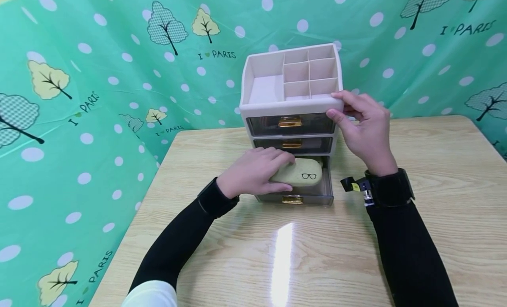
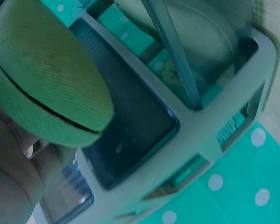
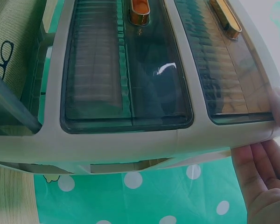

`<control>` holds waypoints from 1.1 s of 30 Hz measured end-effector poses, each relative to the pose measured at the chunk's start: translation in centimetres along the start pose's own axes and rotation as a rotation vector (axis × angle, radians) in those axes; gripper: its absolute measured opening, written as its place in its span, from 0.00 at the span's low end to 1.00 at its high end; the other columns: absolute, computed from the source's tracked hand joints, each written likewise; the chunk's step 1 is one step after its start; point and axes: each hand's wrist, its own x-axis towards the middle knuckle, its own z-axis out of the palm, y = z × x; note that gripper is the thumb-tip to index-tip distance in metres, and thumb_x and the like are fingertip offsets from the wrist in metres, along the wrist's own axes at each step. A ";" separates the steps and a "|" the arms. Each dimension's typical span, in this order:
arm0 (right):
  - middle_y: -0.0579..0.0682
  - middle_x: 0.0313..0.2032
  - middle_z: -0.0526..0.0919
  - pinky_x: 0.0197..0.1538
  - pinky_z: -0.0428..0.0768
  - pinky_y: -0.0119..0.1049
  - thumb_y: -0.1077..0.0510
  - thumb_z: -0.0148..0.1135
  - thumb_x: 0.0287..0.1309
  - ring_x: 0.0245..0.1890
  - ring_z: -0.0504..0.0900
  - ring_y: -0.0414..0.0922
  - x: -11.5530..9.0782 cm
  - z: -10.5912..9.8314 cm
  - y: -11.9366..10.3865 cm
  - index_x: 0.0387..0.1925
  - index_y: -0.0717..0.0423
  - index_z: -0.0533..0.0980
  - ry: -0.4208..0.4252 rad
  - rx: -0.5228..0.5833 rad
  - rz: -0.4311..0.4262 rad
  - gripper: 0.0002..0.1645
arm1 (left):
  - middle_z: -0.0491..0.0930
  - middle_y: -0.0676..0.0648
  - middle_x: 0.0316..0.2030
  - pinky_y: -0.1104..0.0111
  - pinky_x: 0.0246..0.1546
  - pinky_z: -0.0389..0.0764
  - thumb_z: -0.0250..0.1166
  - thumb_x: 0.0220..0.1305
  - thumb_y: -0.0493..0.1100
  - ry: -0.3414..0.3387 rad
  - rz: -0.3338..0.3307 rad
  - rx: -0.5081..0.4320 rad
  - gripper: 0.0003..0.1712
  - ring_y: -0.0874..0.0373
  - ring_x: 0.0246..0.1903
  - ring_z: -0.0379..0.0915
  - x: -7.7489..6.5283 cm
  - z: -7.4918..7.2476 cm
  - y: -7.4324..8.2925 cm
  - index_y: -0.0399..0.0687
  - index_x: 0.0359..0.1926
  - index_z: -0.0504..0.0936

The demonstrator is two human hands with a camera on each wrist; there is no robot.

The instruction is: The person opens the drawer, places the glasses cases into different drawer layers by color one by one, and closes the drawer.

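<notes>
My left hand (image 1: 257, 172) grips a yellow-green glasses case (image 1: 295, 174) by its left end, fingers over the top and thumb along the near side. A small pair of glasses is printed on the case. It overlaps the pulled-out bottom drawer (image 1: 325, 194) of a white desktop drawer organizer (image 1: 273, 106). In the left wrist view the held case (image 2: 51, 79) fills the upper left, and a pale seamed thing (image 2: 196, 32) shows inside the open drawer. My right hand (image 1: 366, 126) pinches the organizer's upper right front corner, thumb in front.
Two upper smoky drawers (image 1: 313, 125) with gold handles are closed. Divided compartments (image 1: 297, 72) top the organizer. Beneath it is a wood-grain table (image 1: 222, 263); behind hangs a green dotted cloth (image 1: 222, 16).
</notes>
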 end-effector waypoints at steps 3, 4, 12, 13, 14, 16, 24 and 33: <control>0.61 0.43 0.83 0.52 0.85 0.25 0.72 0.73 0.55 0.43 0.81 0.32 0.0 0.1 0.0 0.53 0.66 0.83 -0.002 0.003 0.000 0.22 | 0.80 0.53 0.43 0.65 0.36 0.79 0.66 0.67 0.65 -0.037 -0.001 -0.009 0.27 0.58 0.39 0.76 0.5 0.4 0.2 0.52 0.53 0.74; 0.61 0.43 0.82 0.52 0.85 0.25 0.72 0.73 0.55 0.43 0.81 0.32 0.0 0.1 0.0 0.53 0.66 0.83 -0.001 0.007 0.001 0.22 | 0.79 0.54 0.42 0.65 0.35 0.79 0.66 0.68 0.64 -0.053 0.002 -0.015 0.25 0.58 0.38 0.75 0.7 0.5 0.3 0.52 0.52 0.73; 0.60 0.43 0.82 0.52 0.85 0.25 0.72 0.72 0.55 0.43 0.81 0.32 0.0 0.0 -0.2 0.53 0.66 0.83 -0.003 0.010 0.003 0.22 | 0.77 0.53 0.42 0.66 0.36 0.81 0.65 0.68 0.60 -0.158 -0.002 -0.005 0.21 0.58 0.40 0.76 1.6 1.5 0.8 0.53 0.50 0.72; 0.61 0.43 0.82 0.52 0.85 0.25 0.72 0.72 0.55 0.43 0.81 0.32 0.0 0.0 -0.2 0.53 0.66 0.83 -0.005 0.012 0.001 0.22 | 0.77 0.53 0.42 0.66 0.36 0.81 0.65 0.68 0.60 -0.164 -0.005 -0.004 0.22 0.58 0.40 0.76 1.6 1.6 0.8 0.53 0.50 0.72; 0.61 0.43 0.82 0.52 0.85 0.25 0.72 0.72 0.55 0.43 0.81 0.32 0.0 0.0 -0.3 0.53 0.66 0.83 -0.006 0.013 0.000 0.22 | 0.77 0.53 0.42 0.65 0.35 0.81 0.66 0.68 0.60 -0.167 -0.007 -0.005 0.22 0.57 0.40 0.76 1.7 1.7 0.9 0.53 0.50 0.71; 0.61 0.43 0.83 0.52 0.85 0.25 0.72 0.72 0.55 0.44 0.81 0.32 0.0 0.0 -0.4 0.53 0.66 0.83 -0.007 0.016 -0.001 0.22 | 0.77 0.54 0.41 0.65 0.34 0.81 0.66 0.68 0.61 -0.167 -0.012 -0.011 0.22 0.57 0.40 0.76 1.8 1.8 0.9 0.54 0.50 0.71; 0.61 0.42 0.83 0.52 0.85 0.25 0.73 0.72 0.55 0.43 0.81 0.31 0.0 0.0 -0.6 0.53 0.67 0.83 -0.004 0.022 -0.006 0.22 | 0.75 0.55 0.38 0.66 0.29 0.78 0.65 0.69 0.63 -0.216 -0.030 -0.039 0.23 0.60 0.36 0.73 2.0 2.4 0.8 0.54 0.49 0.70; 0.62 0.42 0.83 0.51 0.85 0.25 0.73 0.73 0.54 0.43 0.81 0.31 0.0 0.0 -0.3 0.53 0.67 0.83 -0.002 0.024 -0.008 0.22 | 0.74 0.55 0.35 0.69 0.24 0.75 0.67 0.68 0.63 -0.257 -0.033 -0.076 0.24 0.61 0.31 0.71 2.2 3.0 0.4 0.53 0.48 0.70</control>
